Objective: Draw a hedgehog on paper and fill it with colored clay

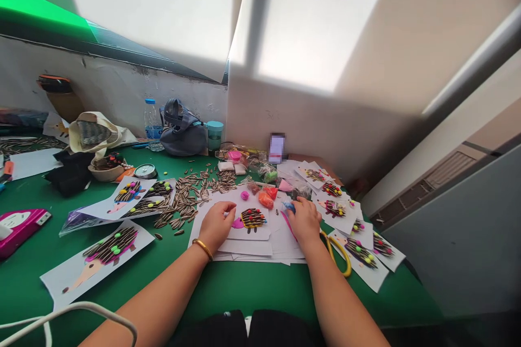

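Observation:
A hedgehog picture card [249,231], with a pink snout and a spiny back of sunflower seeds dotted with red and blue balls, lies on white sheets between my hands. My left hand [216,224] rests at the card's left edge beside the snout, fingers loosely curved and apart; its fingertips are partly hidden. To the card's right, my right hand [305,219] has its fingers closed on a small lump of blue clay [289,206]. A pink strip [288,224] runs along the paper beneath that hand. A magenta ball of clay [245,195] sits above the card.
Sunflower seeds [185,198] are spread left of the sheets. Bagged orange clay [267,197] lies behind the card. Yellow-handled scissors [345,260] and several hedgehog cards [376,276] lie at right. Another hedgehog card [67,282] and a white cable [97,308] are at left. A phone [277,149] stands at the back.

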`<state>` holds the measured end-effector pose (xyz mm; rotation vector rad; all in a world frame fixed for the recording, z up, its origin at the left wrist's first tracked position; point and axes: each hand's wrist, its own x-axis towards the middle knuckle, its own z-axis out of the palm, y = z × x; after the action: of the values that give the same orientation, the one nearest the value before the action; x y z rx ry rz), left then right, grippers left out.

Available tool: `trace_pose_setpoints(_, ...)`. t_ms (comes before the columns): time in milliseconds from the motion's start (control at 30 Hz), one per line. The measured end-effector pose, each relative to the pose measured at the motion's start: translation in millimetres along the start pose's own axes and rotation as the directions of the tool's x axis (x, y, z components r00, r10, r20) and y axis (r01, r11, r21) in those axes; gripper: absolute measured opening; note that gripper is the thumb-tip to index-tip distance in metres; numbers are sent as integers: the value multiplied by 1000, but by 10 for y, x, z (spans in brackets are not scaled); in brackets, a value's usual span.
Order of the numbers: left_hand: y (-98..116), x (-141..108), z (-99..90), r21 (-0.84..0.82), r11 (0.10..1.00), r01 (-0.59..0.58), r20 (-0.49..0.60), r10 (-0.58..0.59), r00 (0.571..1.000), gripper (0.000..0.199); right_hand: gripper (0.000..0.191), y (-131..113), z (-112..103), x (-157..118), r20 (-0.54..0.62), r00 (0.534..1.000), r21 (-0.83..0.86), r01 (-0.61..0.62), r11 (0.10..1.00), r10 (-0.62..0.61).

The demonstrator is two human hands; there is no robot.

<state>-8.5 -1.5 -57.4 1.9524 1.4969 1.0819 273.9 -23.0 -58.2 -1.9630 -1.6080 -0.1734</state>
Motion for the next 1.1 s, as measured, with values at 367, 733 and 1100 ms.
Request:
trace_pose_setpoints(367, 368, -272, 49, -292, 871, -394, -93, 384, 919, 18, 31, -596, -159, -482, -40, 875, 571, 417, 708, -483)
trace_pose_setpoints(733, 359, -281, 33, -234, 933, -275, 36, 291, 956, 24, 28, -651, -146, -531, -74, 859, 539, 462, 704, -506)
trace_pose_setpoints(1100, 345, -263, 152, -321, 936, -144, -29, 142, 989, 19, 28, -694, -178, -548, -89, 855, 500, 481, 720, -510)
